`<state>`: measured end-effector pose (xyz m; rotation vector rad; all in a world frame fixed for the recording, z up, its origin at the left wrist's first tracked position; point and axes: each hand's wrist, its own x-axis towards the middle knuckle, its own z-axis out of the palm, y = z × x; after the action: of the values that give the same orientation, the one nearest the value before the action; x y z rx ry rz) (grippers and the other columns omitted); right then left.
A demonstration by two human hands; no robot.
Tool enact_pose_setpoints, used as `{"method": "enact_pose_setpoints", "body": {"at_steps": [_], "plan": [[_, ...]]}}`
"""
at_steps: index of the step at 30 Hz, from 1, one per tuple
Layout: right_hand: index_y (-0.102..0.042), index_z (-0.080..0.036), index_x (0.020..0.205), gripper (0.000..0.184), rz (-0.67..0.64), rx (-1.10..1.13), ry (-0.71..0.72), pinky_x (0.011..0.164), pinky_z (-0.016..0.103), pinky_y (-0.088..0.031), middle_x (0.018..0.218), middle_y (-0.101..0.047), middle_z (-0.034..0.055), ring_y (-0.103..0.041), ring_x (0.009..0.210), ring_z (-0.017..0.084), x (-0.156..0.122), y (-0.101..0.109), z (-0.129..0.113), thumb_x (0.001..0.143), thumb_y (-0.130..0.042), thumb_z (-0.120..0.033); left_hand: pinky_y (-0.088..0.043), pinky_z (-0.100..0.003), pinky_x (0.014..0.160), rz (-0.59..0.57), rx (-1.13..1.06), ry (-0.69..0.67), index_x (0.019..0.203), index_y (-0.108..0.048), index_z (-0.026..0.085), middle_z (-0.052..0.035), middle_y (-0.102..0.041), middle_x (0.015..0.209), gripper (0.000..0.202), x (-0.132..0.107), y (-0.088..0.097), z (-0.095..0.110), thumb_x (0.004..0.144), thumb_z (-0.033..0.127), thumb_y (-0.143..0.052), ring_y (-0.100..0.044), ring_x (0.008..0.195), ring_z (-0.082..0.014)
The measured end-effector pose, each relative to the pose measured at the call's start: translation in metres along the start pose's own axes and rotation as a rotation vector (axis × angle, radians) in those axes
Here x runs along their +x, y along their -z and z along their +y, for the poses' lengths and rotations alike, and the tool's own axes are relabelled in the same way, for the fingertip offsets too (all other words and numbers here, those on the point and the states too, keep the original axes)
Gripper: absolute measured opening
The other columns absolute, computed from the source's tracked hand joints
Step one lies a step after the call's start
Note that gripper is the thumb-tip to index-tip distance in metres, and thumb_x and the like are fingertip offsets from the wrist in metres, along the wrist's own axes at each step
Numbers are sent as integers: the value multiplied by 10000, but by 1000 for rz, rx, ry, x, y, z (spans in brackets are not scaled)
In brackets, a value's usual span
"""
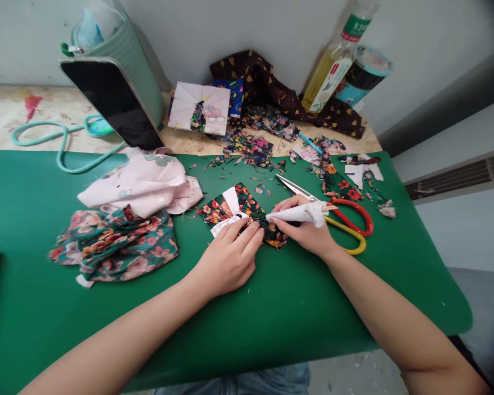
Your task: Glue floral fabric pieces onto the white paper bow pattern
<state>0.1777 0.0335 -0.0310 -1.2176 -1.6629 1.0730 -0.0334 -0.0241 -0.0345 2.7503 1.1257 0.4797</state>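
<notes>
My right hand (302, 227) is closed around a white cone-shaped glue bag (298, 214), with thin wooden sticks at its wide end. The cone's narrow tip points left and touches or nearly touches a floral fabric patch (253, 208). My left hand (234, 252) lies on the near side of that patch, fingers stretched out and pressing on it; its thumb is hidden. White backing and dark lines show on the patch beside the left fingertips. Just beyond my right hand lie scissors (346, 219) with red and yellow handles, partly covered by it.
Pink cloth (142, 184) and green floral cloth (127, 244) are heaped at left. Behind them a phone (111, 99) leans on a mint container (142, 66). Fabric scraps (251, 145), a pale patchwork square (200, 107), an oil bottle (329, 71) and a tub (364, 74) line the back.
</notes>
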Motion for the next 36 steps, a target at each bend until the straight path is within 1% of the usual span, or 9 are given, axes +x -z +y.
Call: {"method": "enact_pose_setpoints", "body": {"at_steps": [2, 6, 11, 20, 27, 32, 36], "plan": [[-545, -239, 783, 292, 6, -13, 8, 698, 371, -570, 810, -711, 31, -688, 747, 205, 0, 1, 0, 737, -769, -421, -470, -516, 1042, -2, -4, 0, 1316, -534, 45, -182, -577, 1343, 471, 0, 0, 0, 870, 192, -494, -465, 1278, -364], [-532, -244, 805, 280, 12, -10, 23, 709, 375, -572, 827, -718, 30, -695, 765, 205, -1, 2, 2, 749, -763, -392, -466, -507, 1052, 7, 0, -6, 1308, -538, 28, -184, -582, 1336, 469, 0, 0, 0, 870, 189, -495, -473, 1266, -363], [-525, -246, 807, 302, 3, -12, 7, 719, 385, -575, 827, -722, 35, -698, 773, 210, -1, 2, 2, 744, -763, -420, -465, -513, 1051, 5, -13, 3, 1318, -537, 52, -183, -578, 1341, 470, 1, 0, 0, 871, 191, -493, -473, 1275, -356], [-536, -243, 787, 262, 0, -18, 27, 687, 365, -580, 812, -720, 32, -690, 744, 195, -1, 1, -1, 759, -753, -389, -473, -509, 1047, 13, 0, -6, 1303, -542, 27, -188, -585, 1330, 466, -1, 0, 1, 866, 184, -495, -480, 1265, -366], [-530, -240, 788, 289, 4, -21, 4, 676, 357, -576, 819, -716, 33, -688, 747, 198, -1, 0, 0, 751, -753, -419, -471, -519, 1049, 11, -17, 2, 1312, -545, 60, -185, -583, 1334, 463, 1, 0, 0, 868, 184, -492, -477, 1280, -355], [-525, -242, 780, 302, 2, -20, 3, 690, 366, -572, 805, -706, 30, -688, 758, 208, -1, 0, -1, 746, -757, -432, -479, -502, 1043, 15, 5, -8, 1295, -552, 35, -184, -591, 1321, 454, 1, 1, 1, 869, 180, -489, -487, 1262, -361], [-524, -240, 800, 287, -17, -13, 2, 694, 370, -570, 823, -707, 36, -686, 747, 205, -1, 0, 0, 760, -750, -412, -480, -506, 1038, 20, 7, -10, 1294, -550, 28, -189, -590, 1322, 456, 0, 0, 1, 869, 179, -488, -482, 1263, -366]]}}
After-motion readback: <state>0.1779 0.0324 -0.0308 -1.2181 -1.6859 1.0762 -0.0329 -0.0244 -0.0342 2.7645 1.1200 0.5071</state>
